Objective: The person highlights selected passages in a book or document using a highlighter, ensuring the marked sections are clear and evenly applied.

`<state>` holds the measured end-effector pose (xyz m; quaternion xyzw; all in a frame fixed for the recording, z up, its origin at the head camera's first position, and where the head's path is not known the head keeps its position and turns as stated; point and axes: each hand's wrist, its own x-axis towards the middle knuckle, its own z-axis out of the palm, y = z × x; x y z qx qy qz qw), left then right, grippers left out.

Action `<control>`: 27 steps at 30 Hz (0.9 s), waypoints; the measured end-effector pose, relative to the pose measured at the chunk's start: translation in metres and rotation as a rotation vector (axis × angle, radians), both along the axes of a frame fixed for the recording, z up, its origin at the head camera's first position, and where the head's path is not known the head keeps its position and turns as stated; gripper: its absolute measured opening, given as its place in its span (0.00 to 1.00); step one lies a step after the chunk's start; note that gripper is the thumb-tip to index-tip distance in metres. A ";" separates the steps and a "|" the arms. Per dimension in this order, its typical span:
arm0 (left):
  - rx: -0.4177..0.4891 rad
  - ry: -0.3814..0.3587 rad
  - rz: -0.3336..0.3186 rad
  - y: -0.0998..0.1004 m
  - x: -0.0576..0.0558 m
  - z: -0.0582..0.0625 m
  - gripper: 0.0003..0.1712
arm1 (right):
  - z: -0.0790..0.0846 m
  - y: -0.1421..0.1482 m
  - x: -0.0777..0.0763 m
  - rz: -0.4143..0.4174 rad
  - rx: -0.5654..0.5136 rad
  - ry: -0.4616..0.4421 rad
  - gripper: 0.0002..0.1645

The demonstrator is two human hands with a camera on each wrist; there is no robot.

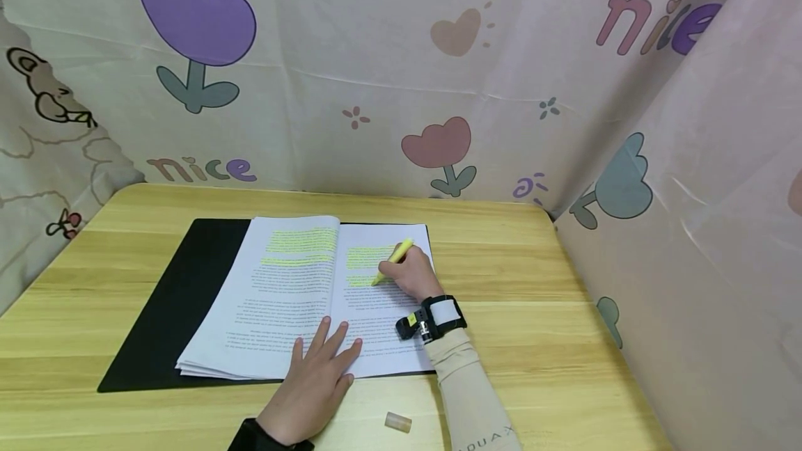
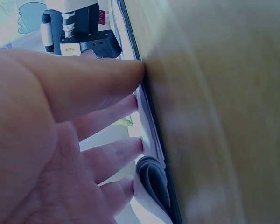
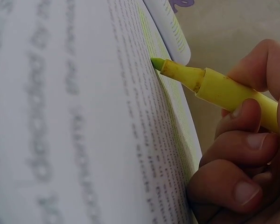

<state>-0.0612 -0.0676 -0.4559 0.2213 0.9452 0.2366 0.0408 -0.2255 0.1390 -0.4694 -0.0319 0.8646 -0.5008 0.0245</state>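
Note:
My right hand [image 1: 413, 274] grips a yellow highlighter [image 1: 401, 250], its tip down at the text on the right page [image 1: 382, 360]. In the right wrist view, the highlighter [image 3: 233, 91] has its green tip bare and touching or almost touching the paper. Yellow marked lines cover the upper text on both pages of the open document [image 1: 250, 360]. My left hand [image 1: 313, 388] rests with spread, straight fingers on the lower edge of the pages near the fold. In the left wrist view, the fingers of my left hand [image 2: 60, 116] lie against the page edges, next to a curled paper fold [image 2: 151, 182].
A black folder [image 1: 156, 339] lies under the pages on the wooden table [image 1: 532, 367]. The highlighter's translucent cap [image 1: 398, 422] lies near the front edge, between my arms. Printed cloth [image 1: 351, 40] hangs behind and at both sides.

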 end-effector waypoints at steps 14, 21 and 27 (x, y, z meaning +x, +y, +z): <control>-0.011 -0.018 0.005 0.000 -0.001 0.000 0.25 | 0.002 0.003 0.001 0.002 0.015 -0.017 0.12; -0.005 -0.006 0.005 0.000 -0.001 0.001 0.25 | 0.003 0.003 0.001 -0.006 0.011 -0.022 0.12; -0.002 -0.016 0.011 0.001 0.000 0.001 0.24 | 0.002 0.005 0.000 -0.007 0.010 -0.026 0.12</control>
